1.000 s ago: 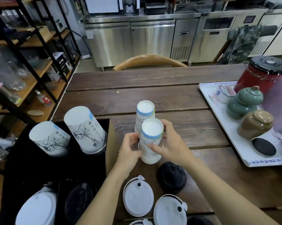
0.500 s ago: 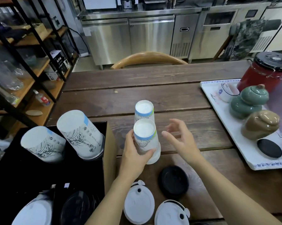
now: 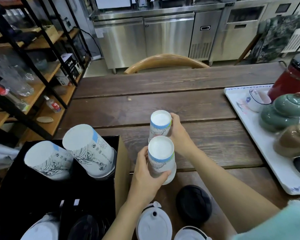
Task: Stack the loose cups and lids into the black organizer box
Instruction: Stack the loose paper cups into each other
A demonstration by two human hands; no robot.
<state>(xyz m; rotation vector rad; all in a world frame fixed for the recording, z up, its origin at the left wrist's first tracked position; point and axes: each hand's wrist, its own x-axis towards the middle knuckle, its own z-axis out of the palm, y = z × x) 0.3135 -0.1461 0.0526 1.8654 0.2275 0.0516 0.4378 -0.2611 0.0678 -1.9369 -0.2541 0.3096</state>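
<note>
Two small upside-down paper cups with blue rims stand on the wooden table. My left hand (image 3: 145, 177) grips the near cup (image 3: 161, 158). My right hand (image 3: 178, 134) is wrapped around the far cup (image 3: 160, 125). The black organizer box (image 3: 117, 170) sits at the left; two large upside-down printed cups (image 3: 88, 153) (image 3: 47, 160) lean in its far compartments, and a white lid (image 3: 42, 229) and a black lid (image 3: 87, 227) lie in its near ones. Loose on the table near me are a black lid (image 3: 194, 203) and two white lids (image 3: 154, 224) (image 3: 190, 233).
A white tray (image 3: 260, 144) at the right carries a green lidded jar (image 3: 284, 111), a brown jar (image 3: 294, 141), a small white cup (image 3: 257, 101) and a red pot (image 3: 294, 77). A wooden chair back (image 3: 164, 62) is at the table's far edge. Shelving (image 3: 33, 70) stands at the left.
My right hand let go of the near cup, opened, then reached forward and closed on the far cup. My left hand took full hold of the near cup.
</note>
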